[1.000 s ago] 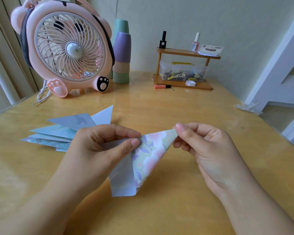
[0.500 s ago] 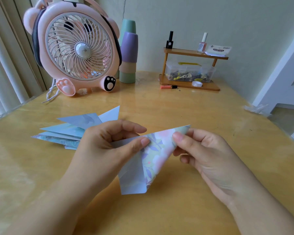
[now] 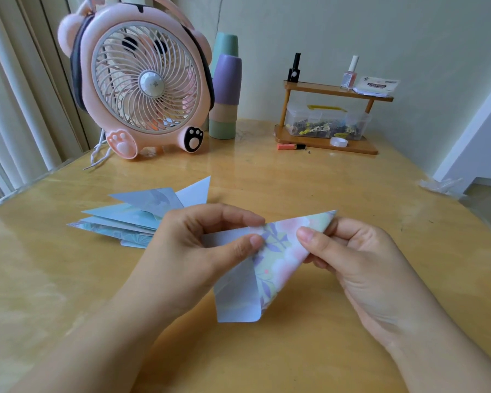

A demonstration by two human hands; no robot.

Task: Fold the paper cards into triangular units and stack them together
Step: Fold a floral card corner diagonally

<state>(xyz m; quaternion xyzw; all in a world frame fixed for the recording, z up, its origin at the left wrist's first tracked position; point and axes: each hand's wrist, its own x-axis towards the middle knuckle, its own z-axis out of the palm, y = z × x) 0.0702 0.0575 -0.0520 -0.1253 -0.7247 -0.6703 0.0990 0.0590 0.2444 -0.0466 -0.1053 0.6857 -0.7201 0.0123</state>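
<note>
A floral paper card [image 3: 270, 262], pastel on one face and pale blue-white on the other, is held folded above the wooden table [image 3: 295, 194]. My left hand [image 3: 193, 251] pinches its left part between thumb and fingers. My right hand [image 3: 349, 256] pinches its upper right corner, thumb on the patterned face. The card's loose lower flap hangs down towards me. Behind my left hand lies a stack of folded triangular paper units [image 3: 131, 217] in blue tones, fanned out on the table and partly hidden by that hand.
A pink bear-shaped fan [image 3: 142, 83] stands at the back left, stacked pastel cups [image 3: 224, 89] beside it. A small wooden shelf [image 3: 329, 114] with nail polish bottles, a clear box and a tape roll stands at the back right. The table's right edge is near a white door frame.
My right thumb has slid leftwards along the card's top fold, so the upper right tip now sticks out past it. The left hand keeps its pinch.
</note>
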